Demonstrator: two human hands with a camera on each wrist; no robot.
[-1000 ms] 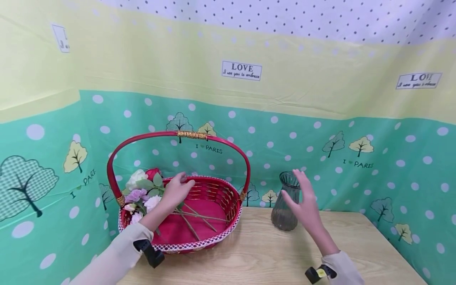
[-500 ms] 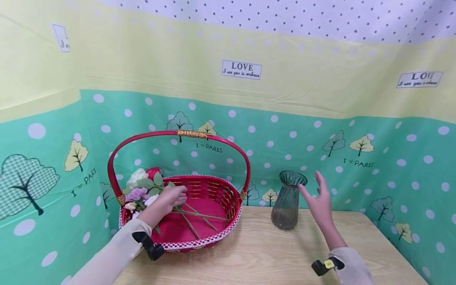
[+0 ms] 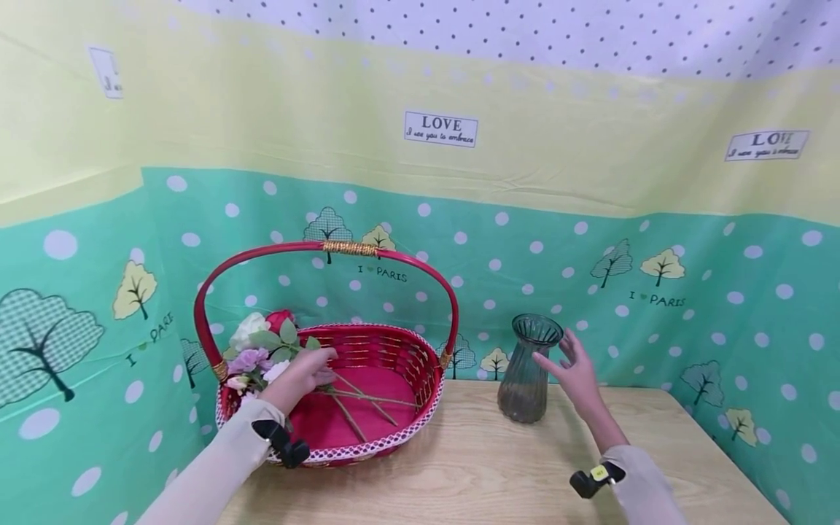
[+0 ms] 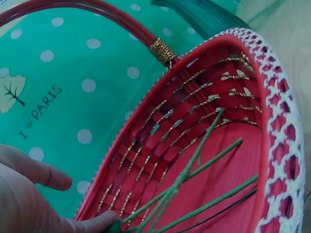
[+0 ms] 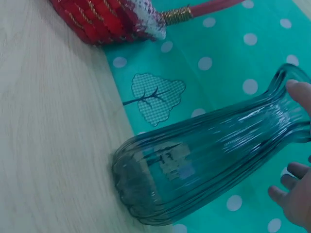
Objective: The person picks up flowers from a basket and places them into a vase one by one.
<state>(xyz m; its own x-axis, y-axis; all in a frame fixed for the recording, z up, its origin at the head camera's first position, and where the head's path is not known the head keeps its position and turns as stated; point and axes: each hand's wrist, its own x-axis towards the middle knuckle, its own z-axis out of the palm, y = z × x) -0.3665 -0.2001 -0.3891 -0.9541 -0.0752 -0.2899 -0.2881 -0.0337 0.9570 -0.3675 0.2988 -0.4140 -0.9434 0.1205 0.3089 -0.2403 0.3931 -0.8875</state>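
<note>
Hovering over the stems (image 3: 364, 397) at the flowers' (image 3: 249, 359) 4 o'clock side: left hand (image 3: 303, 379), grip loosely spread, thumb and one finger apart in left wrist view; can't tell if the thumb touches the greenery. Flowers lie in red basket (image 3: 420, 368) at its 10 o'clock, white, purple and red heads, stems running roughly toward 4. Handle (image 3: 351, 249) arches over basket. Glass vase (image 3: 523, 383) upright on desk (image 3: 459, 467), basket's 3 o'clock, gap between. Right hand (image 3: 579, 373) at vase's 3 o'clock, near the neck, grip spread, thumb overlapping the mouth in right wrist view, contact unclear. Green dotted cloth (image 3: 558, 240) behind, 12 o'clock.
</note>
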